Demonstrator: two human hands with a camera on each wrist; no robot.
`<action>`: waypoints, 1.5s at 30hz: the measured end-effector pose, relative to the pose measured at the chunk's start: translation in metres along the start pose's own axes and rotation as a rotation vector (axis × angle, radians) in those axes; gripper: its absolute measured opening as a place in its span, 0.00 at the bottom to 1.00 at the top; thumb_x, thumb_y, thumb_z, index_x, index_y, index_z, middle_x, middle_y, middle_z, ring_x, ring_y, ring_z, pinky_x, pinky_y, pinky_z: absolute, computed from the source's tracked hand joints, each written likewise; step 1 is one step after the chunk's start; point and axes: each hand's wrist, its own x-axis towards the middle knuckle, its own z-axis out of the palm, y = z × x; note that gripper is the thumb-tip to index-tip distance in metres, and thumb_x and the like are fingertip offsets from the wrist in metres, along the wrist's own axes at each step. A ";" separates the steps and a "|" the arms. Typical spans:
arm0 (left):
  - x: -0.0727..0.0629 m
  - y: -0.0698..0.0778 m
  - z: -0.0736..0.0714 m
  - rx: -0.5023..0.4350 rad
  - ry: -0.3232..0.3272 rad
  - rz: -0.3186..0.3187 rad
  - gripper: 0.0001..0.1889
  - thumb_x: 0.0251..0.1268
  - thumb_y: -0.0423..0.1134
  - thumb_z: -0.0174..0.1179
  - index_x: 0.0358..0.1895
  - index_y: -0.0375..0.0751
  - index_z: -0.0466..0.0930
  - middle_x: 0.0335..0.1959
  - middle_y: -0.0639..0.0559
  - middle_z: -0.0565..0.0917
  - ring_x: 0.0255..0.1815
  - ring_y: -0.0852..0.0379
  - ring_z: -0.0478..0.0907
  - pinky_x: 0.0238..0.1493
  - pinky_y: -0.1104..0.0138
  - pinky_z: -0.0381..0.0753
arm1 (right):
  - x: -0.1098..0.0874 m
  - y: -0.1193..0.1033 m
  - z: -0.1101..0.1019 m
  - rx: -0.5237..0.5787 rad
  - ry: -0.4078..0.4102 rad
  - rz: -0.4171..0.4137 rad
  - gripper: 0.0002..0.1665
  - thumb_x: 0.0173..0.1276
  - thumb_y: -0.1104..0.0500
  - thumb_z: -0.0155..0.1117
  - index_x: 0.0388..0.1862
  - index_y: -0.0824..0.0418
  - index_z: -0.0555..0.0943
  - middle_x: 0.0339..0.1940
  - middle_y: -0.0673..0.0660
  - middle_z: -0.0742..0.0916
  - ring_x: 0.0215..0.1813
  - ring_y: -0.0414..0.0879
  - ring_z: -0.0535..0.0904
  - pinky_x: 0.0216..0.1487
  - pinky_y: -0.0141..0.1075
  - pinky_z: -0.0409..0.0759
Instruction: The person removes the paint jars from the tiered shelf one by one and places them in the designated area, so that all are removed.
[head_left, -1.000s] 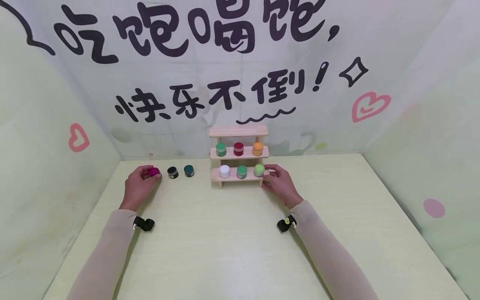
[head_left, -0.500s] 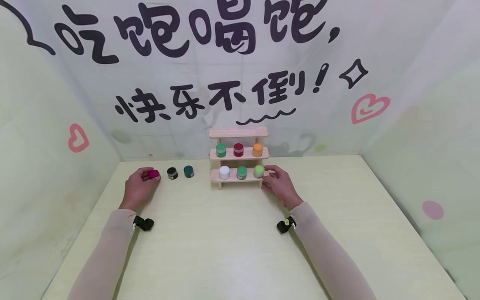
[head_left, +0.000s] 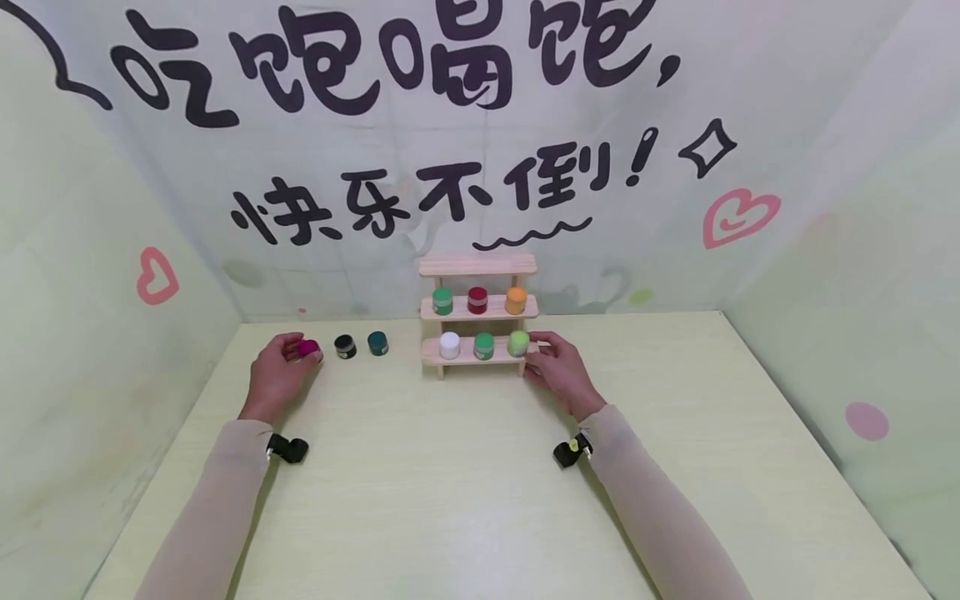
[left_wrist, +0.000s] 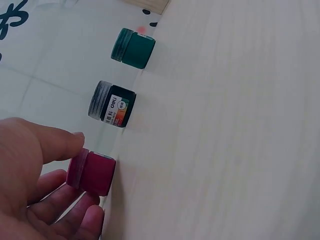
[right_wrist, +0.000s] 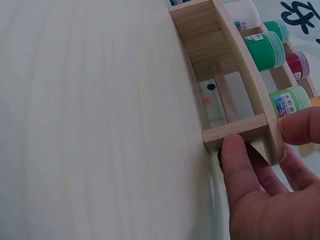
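At the table's far left, my left hand holds a magenta paint jar between thumb and fingers. The left wrist view shows the thumb by the lid of that jar and curled fingers below it. A black jar and a dark teal jar stand in line to its right. My right hand grips the right end of a tiered wooden rack, one finger against its leg and another beside the light green jar. White and green jars share the bottom tier.
Green, dark red and orange jars stand on the rack's middle tier. The top tier is bare wood. Behind the rack hangs a pale printed backdrop; side panels border the pale wooden table.
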 end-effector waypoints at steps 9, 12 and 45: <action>-0.001 0.016 -0.001 -0.005 0.043 -0.031 0.35 0.77 0.52 0.63 0.78 0.38 0.67 0.76 0.36 0.74 0.78 0.36 0.70 0.78 0.42 0.69 | 0.002 0.002 0.000 0.005 -0.003 -0.012 0.26 0.77 0.64 0.62 0.72 0.59 0.76 0.56 0.59 0.84 0.59 0.51 0.84 0.66 0.46 0.85; -0.002 0.023 -0.003 -0.025 0.070 -0.005 0.34 0.77 0.53 0.63 0.76 0.39 0.68 0.76 0.38 0.75 0.79 0.38 0.69 0.78 0.44 0.70 | 0.002 0.003 0.001 0.005 -0.002 -0.011 0.26 0.76 0.64 0.62 0.71 0.58 0.76 0.57 0.59 0.84 0.59 0.50 0.84 0.65 0.45 0.86; -0.012 0.115 0.056 -0.216 -0.028 0.228 0.25 0.76 0.47 0.66 0.69 0.39 0.76 0.62 0.45 0.84 0.61 0.48 0.82 0.65 0.55 0.83 | 0.001 0.000 0.002 -0.002 0.004 0.010 0.25 0.77 0.63 0.62 0.71 0.56 0.76 0.59 0.60 0.83 0.59 0.49 0.84 0.63 0.42 0.87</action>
